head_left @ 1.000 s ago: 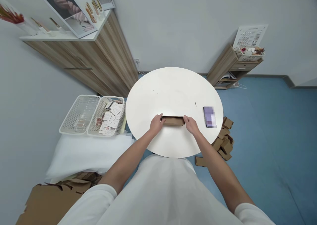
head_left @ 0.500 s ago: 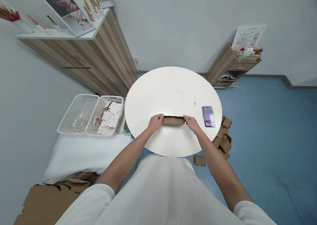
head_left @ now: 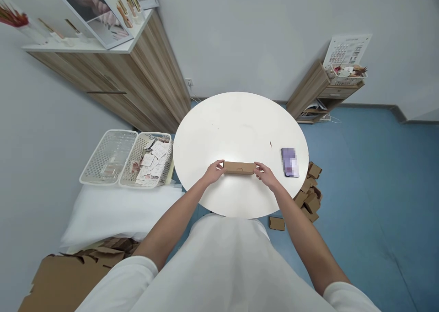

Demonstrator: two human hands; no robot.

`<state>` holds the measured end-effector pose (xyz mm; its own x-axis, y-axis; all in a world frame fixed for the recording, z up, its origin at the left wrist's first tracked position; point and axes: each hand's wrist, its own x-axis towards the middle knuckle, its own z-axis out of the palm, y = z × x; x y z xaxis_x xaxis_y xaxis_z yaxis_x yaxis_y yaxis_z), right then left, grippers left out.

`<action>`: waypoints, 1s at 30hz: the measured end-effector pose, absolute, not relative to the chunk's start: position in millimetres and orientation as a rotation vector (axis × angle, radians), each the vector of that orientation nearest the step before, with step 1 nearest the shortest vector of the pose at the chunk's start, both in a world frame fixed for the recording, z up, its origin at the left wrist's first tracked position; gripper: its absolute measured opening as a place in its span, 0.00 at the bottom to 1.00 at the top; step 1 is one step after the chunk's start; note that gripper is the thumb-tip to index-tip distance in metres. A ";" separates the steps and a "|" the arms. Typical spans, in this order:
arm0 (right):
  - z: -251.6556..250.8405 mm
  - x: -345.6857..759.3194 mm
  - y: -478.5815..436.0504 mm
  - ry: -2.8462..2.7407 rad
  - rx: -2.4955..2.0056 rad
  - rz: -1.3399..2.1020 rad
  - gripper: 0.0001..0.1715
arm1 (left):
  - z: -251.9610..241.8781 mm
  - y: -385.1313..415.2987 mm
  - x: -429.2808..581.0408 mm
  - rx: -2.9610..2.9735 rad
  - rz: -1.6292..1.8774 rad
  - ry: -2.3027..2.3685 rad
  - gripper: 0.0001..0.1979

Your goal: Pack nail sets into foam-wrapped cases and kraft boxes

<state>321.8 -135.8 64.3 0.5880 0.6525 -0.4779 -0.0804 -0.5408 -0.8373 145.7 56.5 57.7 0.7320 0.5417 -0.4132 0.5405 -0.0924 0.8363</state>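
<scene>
A small brown cardboard box is at the near half of the round white table, its long side facing me and its lid closed. At its left end, my left hand grips the corner with thumb and fingers. My right hand holds the opposite end in the same way. A half-round notch shows in the middle of the box's near edge.
A phone lies on the table at the right. Brown boxes are piled on the floor beyond it, with one more box nearer. White baskets with packets and flat cardboard are at left.
The box, which had its top open with the inside showing, is now closed with the lid down. Both hands stay at its ends.
</scene>
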 end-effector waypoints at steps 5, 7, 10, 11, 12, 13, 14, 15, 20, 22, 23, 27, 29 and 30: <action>60.1 314.6 -137.0 -0.398 -1.892 1.056 0.30 | 55.3 51.7 143.7 1.614 -0.028 0.853 0.25; 58.3 312.5 -138.4 -0.403 -1.882 1.048 0.30 | 53.2 49.9 142.3 1.588 -0.021 0.855 0.25; 54.8 307.5 -143.3 -0.427 -1.857 1.001 0.29 | 47.8 45.6 137.1 1.585 0.020 0.839 0.25; 53.5 305.0 -145.8 -0.440 -1.841 0.982 0.29 | 45.4 43.4 134.5 1.588 0.044 0.821 0.24; 52.3 302.0 -148.6 -0.454 -1.823 0.964 0.28 | 42.8 40.7 131.7 1.593 0.072 0.794 0.24; 51.0 298.6 -151.6 -0.465 -1.808 0.947 0.27 | 39.9 37.6 128.8 1.599 0.102 0.764 0.24; 49.7 294.8 -154.5 -0.469 -1.797 0.937 0.27 | 36.9 34.0 125.9 1.605 0.131 0.738 0.24; 48.4 290.7 -157.4 -0.464 -1.791 0.939 0.27 | 33.7 30.0 123.2 1.607 0.157 0.720 0.24; 40.0 270.8 -165.9 -0.357 -1.708 0.992 0.26 | 17.9 9.7 114.3 1.616 0.204 0.784 0.26; 35.4 265.8 -166.9 -0.331 -1.663 0.978 0.26 | 12.4 4.0 112.5 1.631 0.202 0.812 0.29; 32.7 264.5 -167.2 -0.324 -1.653 0.967 0.26 | 9.9 1.9 112.0 1.637 0.197 0.824 0.30; 20.6 266.4 -167.7 -0.316 -1.654 0.909 0.29 | 3.9 -2.0 113.1 1.668 0.154 0.901 0.33; 15.0 270.0 -167.8 -0.309 -1.672 0.891 0.32 | 3.8 -2.7 115.8 1.688 0.136 0.955 0.32; 12.6 271.9 -167.8 -0.305 -1.697 0.888 0.34 | 4.4 -3.1 117.5 1.699 0.130 0.984 0.32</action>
<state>271.9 -167.8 12.6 0.6814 0.6143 -0.3980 -0.2394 -0.3269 -0.9142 117.5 -3.1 4.4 0.6470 0.6597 -0.3824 0.5379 -0.0394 0.8421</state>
